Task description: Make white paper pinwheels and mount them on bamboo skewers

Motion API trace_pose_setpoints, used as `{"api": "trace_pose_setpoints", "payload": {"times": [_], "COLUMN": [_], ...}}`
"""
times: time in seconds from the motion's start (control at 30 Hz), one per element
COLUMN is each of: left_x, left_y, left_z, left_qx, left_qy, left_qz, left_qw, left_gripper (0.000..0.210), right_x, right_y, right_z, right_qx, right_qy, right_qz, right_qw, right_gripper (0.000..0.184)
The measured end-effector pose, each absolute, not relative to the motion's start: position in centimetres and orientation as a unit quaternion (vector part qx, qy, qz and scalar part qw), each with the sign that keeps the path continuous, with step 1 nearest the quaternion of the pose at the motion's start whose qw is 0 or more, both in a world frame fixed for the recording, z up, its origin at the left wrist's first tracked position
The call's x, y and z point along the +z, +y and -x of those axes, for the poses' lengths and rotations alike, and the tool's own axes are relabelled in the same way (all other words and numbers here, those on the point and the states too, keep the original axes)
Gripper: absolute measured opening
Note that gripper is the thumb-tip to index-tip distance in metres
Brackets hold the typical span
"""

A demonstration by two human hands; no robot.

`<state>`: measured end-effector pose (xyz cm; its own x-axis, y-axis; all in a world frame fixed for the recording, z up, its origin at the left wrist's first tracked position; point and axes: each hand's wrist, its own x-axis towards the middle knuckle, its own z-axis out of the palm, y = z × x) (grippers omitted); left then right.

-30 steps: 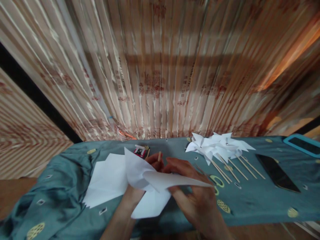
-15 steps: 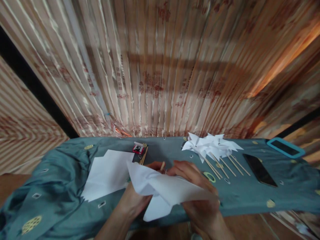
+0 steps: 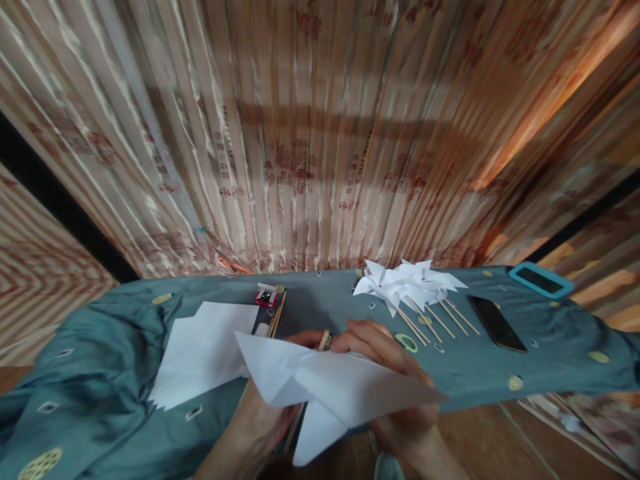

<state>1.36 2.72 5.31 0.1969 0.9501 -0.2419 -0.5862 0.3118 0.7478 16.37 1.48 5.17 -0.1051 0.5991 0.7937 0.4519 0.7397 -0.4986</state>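
Observation:
A white paper pinwheel (image 3: 345,387) is held in front of me at the table's near edge, its blades facing me. My left hand (image 3: 267,415) is closed behind it around a thin wooden stick (image 3: 325,340), whose tip pokes up above the paper. The stick's lower part runs down beneath the left palm. From the other side my right hand (image 3: 377,343) grips the pinwheel, its fingertips bent in beside the stick's tip. Paper covers most of both palms, and what lies exactly under the right fingertips is hidden.
White paper sheets (image 3: 205,350) lie left, near a small red box (image 3: 267,295) and loose sticks (image 3: 277,317). Several finished pinwheels (image 3: 407,283) rest at the back right. Green-handled scissors (image 3: 406,343), a black phone (image 3: 497,323) and a blue-framed device (image 3: 540,279) lie rightward.
The pinwheel has shifted slightly down and left and tilted a little, with both hands still on it. The table things appear shifted left as the head view turned.

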Motion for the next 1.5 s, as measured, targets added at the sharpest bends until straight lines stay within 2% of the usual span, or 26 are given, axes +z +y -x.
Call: {"api": "trace_pose_setpoints", "payload": {"times": [0.17,0.63,0.87,1.13,1.23,1.3,1.4,1.5], "left_x": [5.4,4.7,5.0,4.8,4.9,5.1,5.2,4.4], "left_y": [2.6,2.6,2.6,2.6,3.2,3.7,4.3,4.7], "left_z": [-2.0,-2.1,-2.0,-1.7,-1.1,-0.8,-0.7,-0.7], "left_qx": [0.507,0.498,0.498,0.509,0.519,0.513,0.519,0.527], "left_qy": [0.295,0.3,0.33,0.355,0.381,0.413,0.414,0.426], "left_qz": [-0.265,-0.29,-0.276,-0.305,-0.398,-0.434,-0.415,-0.411], "left_qw": [0.765,0.76,0.753,0.722,0.653,0.615,0.622,0.609], "left_gripper": [0.027,0.028,0.028,0.024,0.017,0.019,0.016,0.017], "right_x": [4.8,5.7,5.1,5.1,4.9,4.8,4.5,3.7], "right_y": [1.4,1.1,1.1,1.2,1.2,1.3,1.9,3.0], "right_z": [-16.8,-17.0,-17.0,-16.9,-16.8,-16.6,-16.1,-15.9], "right_qx": [0.069,0.033,0.103,0.14,0.186,0.261,0.378,0.434], "right_qy": [-0.744,-0.757,-0.737,-0.72,-0.687,-0.648,-0.576,-0.515], "right_qz": [0.372,0.372,0.371,0.364,0.395,0.402,0.398,0.419], "right_qw": [0.551,0.535,0.556,0.573,0.58,0.592,0.605,0.609], "right_gripper": [0.035,0.024,0.036,0.03,0.029,0.034,0.035,0.04]}}
